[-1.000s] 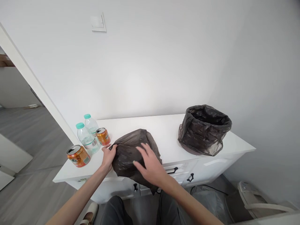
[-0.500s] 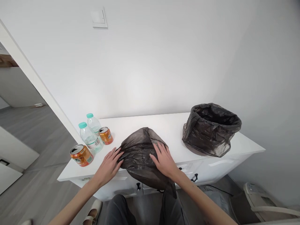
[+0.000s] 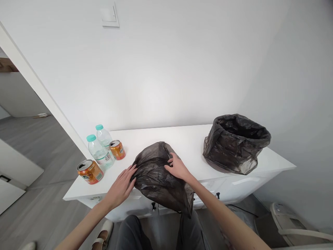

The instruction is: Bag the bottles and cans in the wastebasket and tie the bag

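A thin black plastic garbage bag (image 3: 156, 177) lies crumpled on the white cabinet top, its lower part hanging over the front edge. My left hand (image 3: 122, 187) rests with fingers stretched out on the bag's left edge. At the bag's right side, my right hand (image 3: 178, 168) has its fingers curled in and pinches a fold of the plastic. To the right stands a bin (image 3: 235, 139) lined with another black bag that is folded over its rim.
Two clear bottles with teal caps, a front one (image 3: 100, 152) and a rear one (image 3: 103, 135), stand at the left. Beside them are two opened orange cans, a near one (image 3: 90, 172) and a far one (image 3: 117, 150). The cabinet (image 3: 182, 130) backs onto a white wall.
My right hand has gone from lying spread on the bag to curled fingers, drawing its right side inward. My left hand stays nearly in place.
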A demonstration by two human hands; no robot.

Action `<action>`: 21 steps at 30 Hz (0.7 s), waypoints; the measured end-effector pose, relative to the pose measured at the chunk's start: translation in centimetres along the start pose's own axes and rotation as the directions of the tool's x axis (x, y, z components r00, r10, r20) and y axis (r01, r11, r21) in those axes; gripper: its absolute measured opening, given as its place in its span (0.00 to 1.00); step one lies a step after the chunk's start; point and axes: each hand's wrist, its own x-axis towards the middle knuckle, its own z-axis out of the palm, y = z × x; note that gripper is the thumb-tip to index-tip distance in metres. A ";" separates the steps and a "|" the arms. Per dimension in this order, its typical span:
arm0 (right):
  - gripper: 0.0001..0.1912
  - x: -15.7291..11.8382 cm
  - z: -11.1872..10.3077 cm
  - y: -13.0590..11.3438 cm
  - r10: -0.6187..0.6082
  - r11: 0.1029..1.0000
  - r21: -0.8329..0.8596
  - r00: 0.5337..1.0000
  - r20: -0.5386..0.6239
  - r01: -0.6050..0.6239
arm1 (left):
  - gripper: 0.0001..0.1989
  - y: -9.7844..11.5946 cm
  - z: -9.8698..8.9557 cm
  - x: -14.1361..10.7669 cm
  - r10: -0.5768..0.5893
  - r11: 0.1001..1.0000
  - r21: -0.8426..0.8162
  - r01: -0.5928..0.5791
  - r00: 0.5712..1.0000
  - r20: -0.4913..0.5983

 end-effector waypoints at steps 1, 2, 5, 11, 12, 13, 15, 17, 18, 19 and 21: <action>0.40 0.7 0.2 -0.3 0.013 1.000 0.012 1.000 0.000 -0.013 | 0.26 -0.3 -0.2 0.0 0.011 1.000 -0.007 -0.011 1.000 0.008; 0.38 1.3 0.3 -0.6 0.023 0.999 0.024 1.000 -0.006 -0.023 | 0.26 -0.5 -0.4 0.1 0.022 1.000 -0.017 -0.021 1.000 0.018; 0.29 3.1 0.3 -1.2 0.028 0.999 0.035 0.998 -0.048 -0.026 | 0.26 -1.2 -1.1 0.3 0.037 0.998 -0.048 -0.036 0.999 0.035; 0.21 5.1 -0.5 -1.7 -0.010 0.996 0.087 0.999 -0.047 0.014 | 0.27 -1.3 -1.4 0.4 0.035 0.999 0.007 -0.035 0.999 0.018; 0.21 5.3 -0.4 -1.8 -0.020 0.994 0.107 0.999 -0.028 0.023 | 0.27 -1.2 -1.4 0.3 0.037 0.999 0.023 -0.037 0.999 0.020; 0.22 5.4 -0.3 -2.0 -0.028 0.991 0.129 1.000 -0.007 0.029 | 0.28 -1.2 -1.3 0.3 0.038 0.999 0.038 -0.039 0.999 0.025; 0.26 5.6 0.2 -2.4 -0.041 0.986 0.166 0.998 0.038 0.034 | 0.28 -1.2 -1.2 0.2 0.037 0.997 0.065 -0.040 0.998 0.041; 0.27 5.7 0.7 -3.0 -0.049 0.969 0.247 0.994 0.103 0.022 | 0.28 -1.3 -1.1 0.2 0.034 0.996 0.084 -0.038 0.998 0.052; 0.26 5.7 0.9 -3.3 -0.055 0.941 0.338 0.988 0.143 0.003 | 0.28 -1.4 -1.0 0.2 0.033 0.995 0.090 -0.038 0.998 0.052; 0.25 5.8 1.0 -3.6 -0.063 0.887 0.460 0.981 0.184 -0.030 | 0.28 -1.5 -0.8 0.2 0.034 0.995 0.095 -0.039 0.998 0.048; 0.23 5.9 1.2 -4.2 -0.084 0.678 0.723 0.964 0.250 -0.128 | 0.28 -1.7 -0.6 0.1 0.040 0.993 0.106 -0.043 0.998 0.038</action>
